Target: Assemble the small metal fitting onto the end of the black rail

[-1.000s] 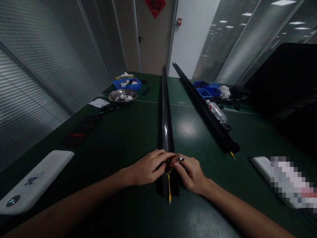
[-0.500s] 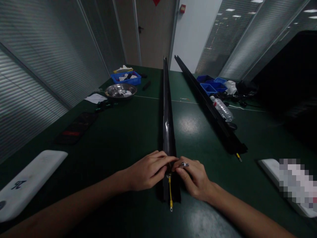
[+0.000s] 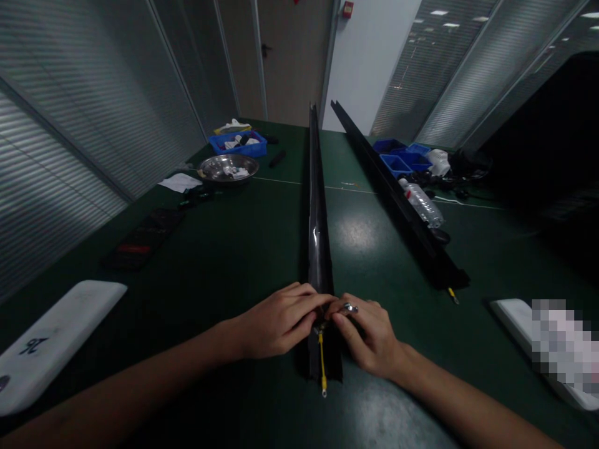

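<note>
A long black channel rail (image 3: 319, 249) runs away from me along the dark green table. My left hand (image 3: 281, 319) is closed over the left edge of its near end, index finger reaching across to my right hand. My right hand (image 3: 367, 337) is closed at the rail's right edge, holding a small shiny wrench (image 3: 349, 308) whose metal end sticks out above the fingers. Between the hands, a yellow ground wire (image 3: 322, 362) with a ring terminal is attached inside the rail and trails toward me. The fingertips partly hide the fastening point.
A second black rail (image 3: 402, 199) lies to the right, beside a clear plastic bottle (image 3: 423, 204) and blue bins (image 3: 397, 163). At the left are a metal bowl (image 3: 210, 167), a blue tray (image 3: 253, 148) and a white board (image 3: 60, 343). Another white object (image 3: 510, 315) lies right.
Both hands stay at the same spot on the rail, with barely any visible finger movement. The camera view has tilted down very slightly.
</note>
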Available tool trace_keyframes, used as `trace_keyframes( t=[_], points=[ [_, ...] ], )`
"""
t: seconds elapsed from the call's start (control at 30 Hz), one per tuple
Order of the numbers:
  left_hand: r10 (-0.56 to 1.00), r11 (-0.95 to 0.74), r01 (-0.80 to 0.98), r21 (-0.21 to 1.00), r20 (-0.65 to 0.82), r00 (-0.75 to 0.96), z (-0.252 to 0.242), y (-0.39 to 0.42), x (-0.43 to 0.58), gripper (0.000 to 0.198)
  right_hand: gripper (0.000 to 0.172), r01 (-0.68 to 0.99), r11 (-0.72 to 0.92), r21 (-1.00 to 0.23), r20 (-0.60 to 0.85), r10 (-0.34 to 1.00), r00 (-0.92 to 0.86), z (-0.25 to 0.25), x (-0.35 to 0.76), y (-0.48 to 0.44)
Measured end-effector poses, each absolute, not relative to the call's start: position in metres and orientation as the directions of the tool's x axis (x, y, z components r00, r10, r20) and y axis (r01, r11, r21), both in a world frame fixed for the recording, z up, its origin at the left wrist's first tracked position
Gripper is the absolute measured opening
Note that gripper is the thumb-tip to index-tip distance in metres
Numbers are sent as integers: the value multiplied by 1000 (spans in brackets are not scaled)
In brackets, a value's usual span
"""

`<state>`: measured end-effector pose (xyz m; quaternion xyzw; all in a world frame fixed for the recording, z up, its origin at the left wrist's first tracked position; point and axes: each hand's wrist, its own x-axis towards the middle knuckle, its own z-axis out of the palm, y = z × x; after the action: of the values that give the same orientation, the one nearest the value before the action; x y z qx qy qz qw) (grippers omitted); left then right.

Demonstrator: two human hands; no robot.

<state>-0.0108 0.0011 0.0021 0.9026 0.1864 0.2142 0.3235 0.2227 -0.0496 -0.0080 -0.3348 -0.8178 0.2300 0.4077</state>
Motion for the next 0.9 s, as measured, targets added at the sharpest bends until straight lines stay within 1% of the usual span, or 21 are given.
trace_keyframes(
  t=[0.1, 0.27, 0.5, 0.6, 0.77, 0.9],
  points=[
    [472, -721, 195, 666, 265, 841, 3, 1, -11, 36, 17, 335, 690, -642, 526, 714, -462, -8, 224, -48],
    [462, -730, 192, 656, 266, 846, 2, 2, -11, 31, 22, 271, 694, -668, 535, 700, -473, -10, 226, -46],
    [453, -734, 182, 654, 272, 849, 4, 2, -9, 25, 16, 348, 658, -667, 511, 745, -429, -8, 225, -49],
    [452, -740, 182, 647, 279, 848, 3, 2, -10, 28, 17, 333, 673, -661, 514, 729, -451, -8, 224, -48],
    [448, -755, 185, 628, 289, 846, 0, 2, -11, 30, 24, 270, 700, -661, 544, 695, -471, -8, 226, -46],
    [459, -748, 193, 635, 284, 842, 1, 1, -10, 32, 22, 264, 697, -667, 552, 700, -453, -7, 226, -47]
  ],
)
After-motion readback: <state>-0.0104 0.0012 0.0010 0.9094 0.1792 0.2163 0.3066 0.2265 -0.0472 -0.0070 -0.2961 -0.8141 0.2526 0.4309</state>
